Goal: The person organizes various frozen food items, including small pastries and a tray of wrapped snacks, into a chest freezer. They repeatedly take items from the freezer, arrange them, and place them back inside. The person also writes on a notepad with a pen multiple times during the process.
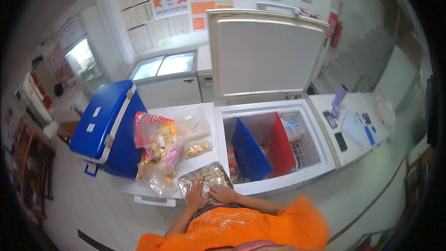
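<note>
A shiny silver tray (pixel 198 169) stands at the front of the white lid just before me, holding several pale, roll-like food pieces (pixel 211 174). Across its left part lies my left hand (pixel 196 196), fingers stretched and slightly apart. My right hand (pixel 224 194) rests beside it on the tray's near right part. Its fingers are bent and pressed together; what they pinch, if anything, is hidden. Left of the tray sit a clear plastic bag (pixel 157 182), bagged food (pixel 160 142) with a red-and-yellow package, a small pack of golden pieces (pixel 198 147) and a clear plastic container (pixel 193 123).
To the right, an open chest freezer (pixel 320 167) has blue (pixel 251 151) and red (pixel 280 146) dividers; its raised lid (pixel 269 56) stands behind. A blue cooler box (pixel 104 125) is at left. Phones (pixel 341 142) and a purple bottle (pixel 339 97) lie on the right-hand surface.
</note>
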### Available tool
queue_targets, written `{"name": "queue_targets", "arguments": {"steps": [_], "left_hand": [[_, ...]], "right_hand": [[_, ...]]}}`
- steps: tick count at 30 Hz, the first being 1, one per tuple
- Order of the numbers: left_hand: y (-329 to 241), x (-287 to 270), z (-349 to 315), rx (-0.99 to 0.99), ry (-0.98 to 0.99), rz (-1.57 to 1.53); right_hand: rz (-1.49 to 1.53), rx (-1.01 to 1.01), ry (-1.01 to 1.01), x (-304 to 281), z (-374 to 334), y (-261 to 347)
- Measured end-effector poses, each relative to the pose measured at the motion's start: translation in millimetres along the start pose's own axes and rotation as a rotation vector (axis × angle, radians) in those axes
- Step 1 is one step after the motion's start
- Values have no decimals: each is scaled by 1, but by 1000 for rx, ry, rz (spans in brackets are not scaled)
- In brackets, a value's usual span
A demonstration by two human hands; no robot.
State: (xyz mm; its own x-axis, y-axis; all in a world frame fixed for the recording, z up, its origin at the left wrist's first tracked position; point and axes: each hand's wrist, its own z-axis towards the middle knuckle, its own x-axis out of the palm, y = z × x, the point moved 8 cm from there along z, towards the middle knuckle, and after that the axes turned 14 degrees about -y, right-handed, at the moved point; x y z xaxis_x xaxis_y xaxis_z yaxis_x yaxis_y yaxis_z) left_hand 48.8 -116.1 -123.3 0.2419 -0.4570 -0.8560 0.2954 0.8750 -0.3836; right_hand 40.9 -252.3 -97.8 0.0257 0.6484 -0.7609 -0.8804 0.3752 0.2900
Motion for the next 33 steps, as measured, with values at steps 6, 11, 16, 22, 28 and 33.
{"name": "queue_targets", "arguments": {"steps": [6, 11, 16, 22, 28, 33], "left_hand": [[-8, 8, 13, -16, 83, 5], [-8, 13, 20, -79, 110, 18], [0, 17, 31, 18, 48, 71], [-120, -118, 150, 317, -316, -105], [-276, -366, 224, 660, -707, -159], [-346, -420, 223, 1030, -413, -104]], "right_hand": [[48, 43, -31, 0, -7, -16], [-21, -10, -112, -4, -1, -26], [-114, -13, -138, -11, 1, -34], [-155, 15, -179, 8, -4, -43], [-122, 55, -131, 34, -23, -40], [-89, -51, -72, 46, -31, -40]]}}
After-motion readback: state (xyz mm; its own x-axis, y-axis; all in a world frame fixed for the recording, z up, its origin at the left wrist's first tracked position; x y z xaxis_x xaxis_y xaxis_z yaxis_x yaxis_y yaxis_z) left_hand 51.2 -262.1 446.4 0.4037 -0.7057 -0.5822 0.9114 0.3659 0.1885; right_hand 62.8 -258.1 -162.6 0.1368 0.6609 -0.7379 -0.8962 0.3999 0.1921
